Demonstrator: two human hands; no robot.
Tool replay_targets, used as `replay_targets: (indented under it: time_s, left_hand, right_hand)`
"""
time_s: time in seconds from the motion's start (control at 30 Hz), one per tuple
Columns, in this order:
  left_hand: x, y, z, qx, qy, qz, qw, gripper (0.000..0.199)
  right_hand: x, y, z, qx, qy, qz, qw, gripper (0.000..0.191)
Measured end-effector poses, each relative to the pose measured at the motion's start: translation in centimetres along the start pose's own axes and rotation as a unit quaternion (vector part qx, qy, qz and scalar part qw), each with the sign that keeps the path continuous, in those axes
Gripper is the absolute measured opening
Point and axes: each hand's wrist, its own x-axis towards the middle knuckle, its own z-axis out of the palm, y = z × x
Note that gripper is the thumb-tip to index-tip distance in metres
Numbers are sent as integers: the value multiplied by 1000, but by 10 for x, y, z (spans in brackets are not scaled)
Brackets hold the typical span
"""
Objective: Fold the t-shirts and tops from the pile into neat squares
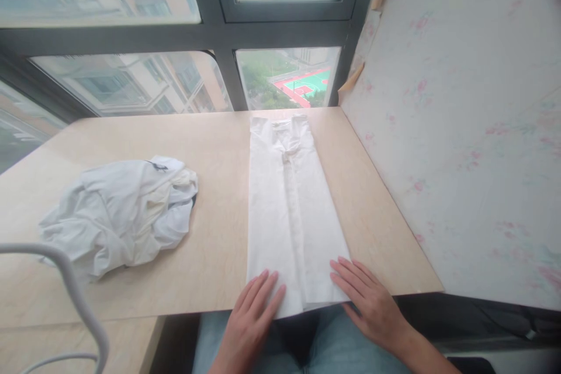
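Observation:
A white shirt (272, 210) lies folded into a long narrow shape, its collar at the far end and its near edge at the table's front. Its button strip runs lengthwise down the middle. On the near left corner rests my left hand (252, 318), its fingers stretched out over the cloth. My right hand (372, 304) lies at the near right corner, fingers extended on the fabric and the thumb lower, by the table edge. Neither hand is closed round the shirt.
A crumpled heap of white clothing (127, 216) lies on the left of the pale table (219, 187). A curved grey tube (83, 298) rises at the lower left. Windows (287, 79) stand behind the table, and a floral-papered wall (460, 128) borders its right side.

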Motion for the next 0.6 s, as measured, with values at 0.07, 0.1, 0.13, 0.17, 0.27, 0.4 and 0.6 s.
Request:
replay_targets:
  time_s: [0.07,0.1,0.13,0.17,0.27,0.4,0.6]
  left_hand:
    - [-4,-8,-2,-18,12,19,1000,56]
    - [-5,-11,-4,-25,13,26,999,54]
    - [-6,-13,-6,-30,15,30,999,52]
    - [-7,-14,-7,-35,17,33,999,50]
    - [-9,-14,-9,-49,29,27,998,46]
    - [-9,-14,-6,-87,66,-3,994,44]
    - [-11,-18,0,-120,98,-64,986,45]
  right_hand:
    - [-2,2,3,4,25,5,1000,56]
    - [-3,2,3,9,35,4,999,55]
    - [-3,2,3,13,43,2,999,53]
    - [-4,2,3,17,50,0,999,51]
    - [-5,0,1,40,81,7,996,44]
    - [-5,-3,2,88,133,49,986,43]
    - [3,-7,7,115,187,97,971,40]
